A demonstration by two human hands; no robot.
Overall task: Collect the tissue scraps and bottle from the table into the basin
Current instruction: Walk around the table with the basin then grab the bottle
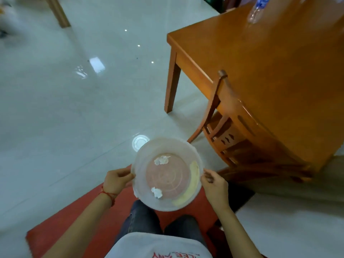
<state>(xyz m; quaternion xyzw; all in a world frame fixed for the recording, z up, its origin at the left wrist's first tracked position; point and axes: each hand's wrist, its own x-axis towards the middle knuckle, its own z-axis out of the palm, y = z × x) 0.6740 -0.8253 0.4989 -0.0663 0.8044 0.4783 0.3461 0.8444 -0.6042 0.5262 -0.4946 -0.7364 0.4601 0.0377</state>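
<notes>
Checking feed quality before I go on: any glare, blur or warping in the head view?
Head view: ceiling lights glare off the glossy floor; wide-angle warping bends the table edges; the bottle at the top is smeared, while the basin is fairly sharp.

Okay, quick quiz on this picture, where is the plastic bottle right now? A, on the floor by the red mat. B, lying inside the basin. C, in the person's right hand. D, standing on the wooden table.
D: the bottle stands on the far part of the wooden table, while the basin, held by the left hand and right hand, contains only tissue scraps.
</notes>
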